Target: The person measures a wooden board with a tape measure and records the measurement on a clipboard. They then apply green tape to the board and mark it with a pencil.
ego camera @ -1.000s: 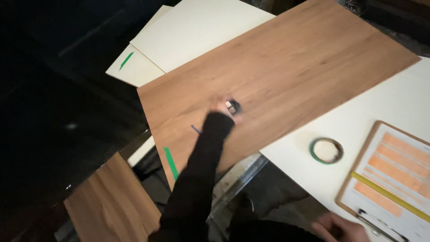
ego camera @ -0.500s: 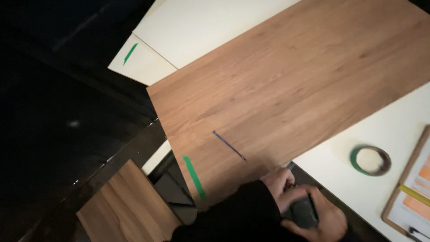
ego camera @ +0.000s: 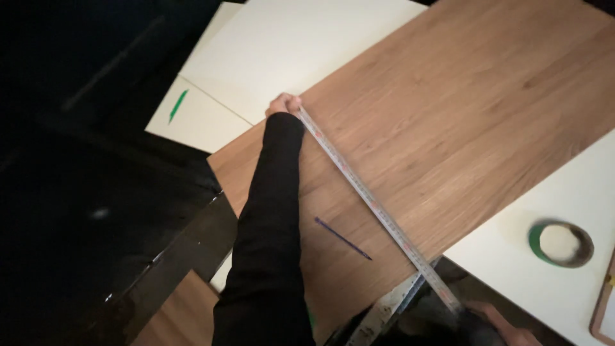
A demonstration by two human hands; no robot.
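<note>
Left hand [ego camera: 284, 104]: pinches the long metal tape measure [ego camera: 375, 206] end at the brown wooden board [ego camera: 448, 122] edge, keeping it tight.
Right hand [ego camera: 506, 325]: holds the tape's other end, I think; mostly hidden.

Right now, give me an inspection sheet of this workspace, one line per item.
Surface: wood-grain board lying flat over white panels.
Job's things: tape measure blade stretched across the board from its far edge to its near edge; dark pencil lying on the board beside it.
Clutter: roll of green tape on the white top at right; clipboard corner at the frame edge; green tape strip on a white panel.
Grips: left hand pins the blade's end at the far edge; right hand at the blade's near end, mostly cut off.
Cables: nothing seen.
Surroundings: dark floor, another wood piece lower left.
</note>
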